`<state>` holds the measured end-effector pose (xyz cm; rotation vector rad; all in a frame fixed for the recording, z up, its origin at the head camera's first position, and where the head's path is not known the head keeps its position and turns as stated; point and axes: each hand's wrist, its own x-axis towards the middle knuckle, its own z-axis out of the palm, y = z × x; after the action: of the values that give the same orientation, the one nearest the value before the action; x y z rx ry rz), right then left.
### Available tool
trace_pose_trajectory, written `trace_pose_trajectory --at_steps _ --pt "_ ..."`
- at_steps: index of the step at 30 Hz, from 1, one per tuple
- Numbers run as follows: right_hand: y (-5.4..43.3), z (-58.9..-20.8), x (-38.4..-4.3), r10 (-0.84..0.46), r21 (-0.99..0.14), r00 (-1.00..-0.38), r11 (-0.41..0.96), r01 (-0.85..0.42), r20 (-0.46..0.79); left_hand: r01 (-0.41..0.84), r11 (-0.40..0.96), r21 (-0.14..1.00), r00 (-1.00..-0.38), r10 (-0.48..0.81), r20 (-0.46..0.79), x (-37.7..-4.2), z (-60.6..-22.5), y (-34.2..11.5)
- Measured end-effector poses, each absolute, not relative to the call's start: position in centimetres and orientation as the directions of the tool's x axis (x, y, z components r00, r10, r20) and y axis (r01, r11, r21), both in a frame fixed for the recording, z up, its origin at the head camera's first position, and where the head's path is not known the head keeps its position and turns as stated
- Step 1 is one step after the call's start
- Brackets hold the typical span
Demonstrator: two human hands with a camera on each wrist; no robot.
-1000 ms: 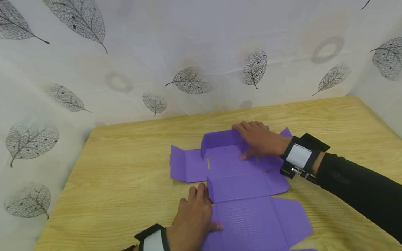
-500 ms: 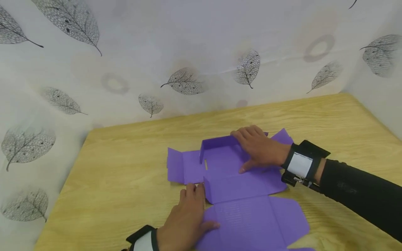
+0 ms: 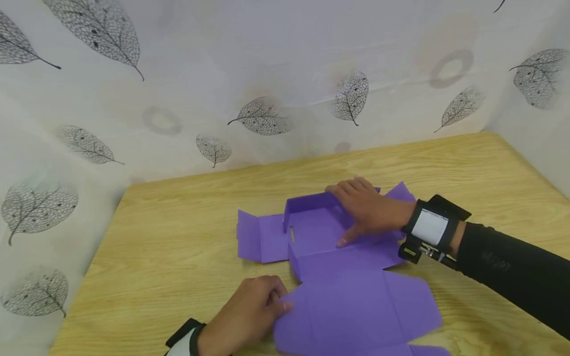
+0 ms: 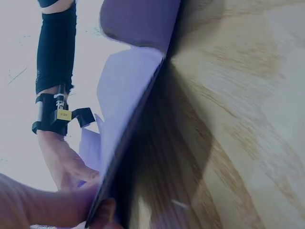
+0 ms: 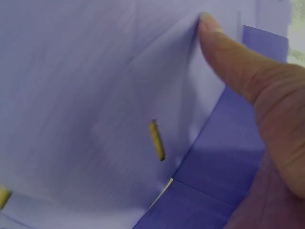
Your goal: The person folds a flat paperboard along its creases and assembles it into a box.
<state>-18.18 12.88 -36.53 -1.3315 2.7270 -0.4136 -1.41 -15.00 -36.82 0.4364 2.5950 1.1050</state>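
A purple cardboard box (image 3: 347, 311), partly folded, lies on the wooden table with its back wall upright and its front panel toward me. My left hand (image 3: 249, 311) pinches the left side flap of that front panel, thumb on top and fingers beneath. In the left wrist view the panel's edge (image 4: 126, 119) stands raised over the table. My right hand (image 3: 367, 207) grips the back wall, its fingers over the top edge and its thumb on the inner panel. The right wrist view shows that thumb (image 5: 233, 62) pressed near a crease, beside a narrow slot (image 5: 157, 140).
A side flap (image 3: 249, 237) sticks out from the box at the left, and another flap (image 3: 402, 192) rises behind the right hand. The wood-grain table (image 3: 178, 237) meets a leaf-patterned covering (image 3: 294, 64) at the back and sides.
My left hand has gone from lying along the box's left edge to pinching the front panel's flap, and that panel has lifted. The right hand has stayed on the back wall.
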Motion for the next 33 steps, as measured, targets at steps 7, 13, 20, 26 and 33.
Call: trace_pose_trajectory --at_steps 7,13,20,26,33 --pt "13.2 -35.2 -18.7 -0.777 -0.443 -0.625 0.586 -0.678 -0.070 0.227 0.704 0.673 -0.960 0.278 0.033 -1.9 -36.8 -14.8" --pt "13.6 -35.1 -18.7 -0.786 -0.480 -0.607 0.581 -0.658 -0.119 0.245 0.732 0.636 -0.967 0.234 0.102 -3.3 -36.5 -14.6" --pt "13.8 -34.7 -18.4 -0.771 -0.500 -0.603 0.611 -0.613 -0.203 0.256 0.714 0.652 -0.953 0.299 0.047 -5.3 -36.0 -14.8" --pt "13.7 -34.1 -18.4 -0.758 -0.505 -0.605 0.632 -0.588 -0.244 0.203 0.719 0.665 -0.956 0.294 -0.026 -6.6 -35.9 -15.2" --pt "13.2 -33.5 -18.3 -0.754 -0.505 -0.597 0.642 -0.577 -0.275 0.136 0.681 0.719 -0.972 0.232 -0.035 -8.3 -35.5 -15.3"
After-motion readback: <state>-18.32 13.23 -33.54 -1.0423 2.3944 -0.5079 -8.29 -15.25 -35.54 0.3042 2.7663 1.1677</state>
